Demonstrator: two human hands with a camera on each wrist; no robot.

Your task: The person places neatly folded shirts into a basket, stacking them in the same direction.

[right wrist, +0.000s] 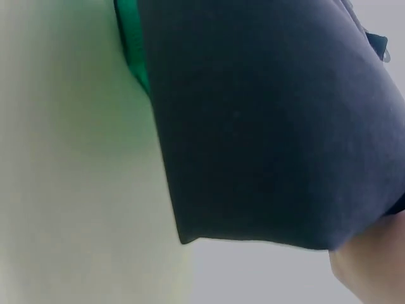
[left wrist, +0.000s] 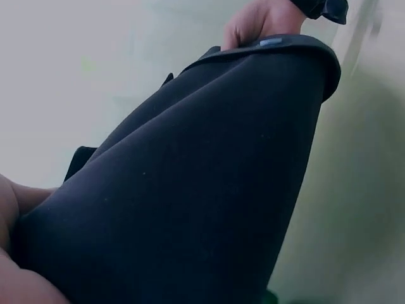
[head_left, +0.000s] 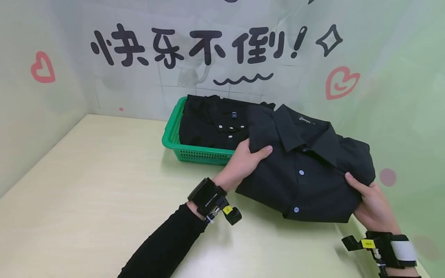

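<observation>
Between both hands hangs a folded black button-up shirt [head_left: 278, 173], raised above the table with its collar toward the back wall. My left hand [head_left: 247, 160] grips its left edge, thumb on top and the other fingers beneath the cloth. At the right edge my right hand [head_left: 373, 202] holds it the same way, thumb over the front. In the left wrist view the shirt's underside [left wrist: 183, 171] stretches between the two hands. The right wrist view shows its smooth lower fold [right wrist: 266, 126]. Most fingers of both hands are hidden behind the fabric.
A green plastic basket [head_left: 205, 153] stands at the back of the table [head_left: 104, 193], its right part covered by the held shirt. Inside lies another folded black shirt [head_left: 208, 125] with white buttons. A printed cloth wall [head_left: 139, 88] closes off the back and sides.
</observation>
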